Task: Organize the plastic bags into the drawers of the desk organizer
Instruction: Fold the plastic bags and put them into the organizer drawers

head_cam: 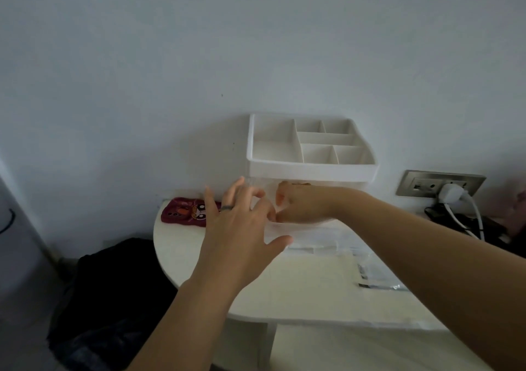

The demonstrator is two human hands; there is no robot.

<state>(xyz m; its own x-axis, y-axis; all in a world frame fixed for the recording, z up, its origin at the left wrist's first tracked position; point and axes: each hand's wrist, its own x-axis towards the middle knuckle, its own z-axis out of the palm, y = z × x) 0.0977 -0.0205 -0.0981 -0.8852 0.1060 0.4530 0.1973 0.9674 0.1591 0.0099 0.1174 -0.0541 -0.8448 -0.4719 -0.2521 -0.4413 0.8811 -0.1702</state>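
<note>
A white desk organizer [311, 168] stands against the wall at the back of the table, with a divided tray on top and translucent drawers below, largely hidden by my hands. My right hand [301, 204] is at the drawer front, its fingers curled on a clear plastic bag [270, 225] that is hard to make out. My left hand [239, 225], wearing a ring, is spread with straight fingers and touches the same clear plastic from the left. More clear plastic bags [330, 242] lie flat on the table under my right forearm, and one has dark print [375, 281].
A dark red phone case with a cartoon face [186, 210] lies at the table's back left. On the right are a wall socket [438, 184] with a white plug and cables [466, 214]. A black bag [113, 291] sits on the floor left of the white table [307, 291].
</note>
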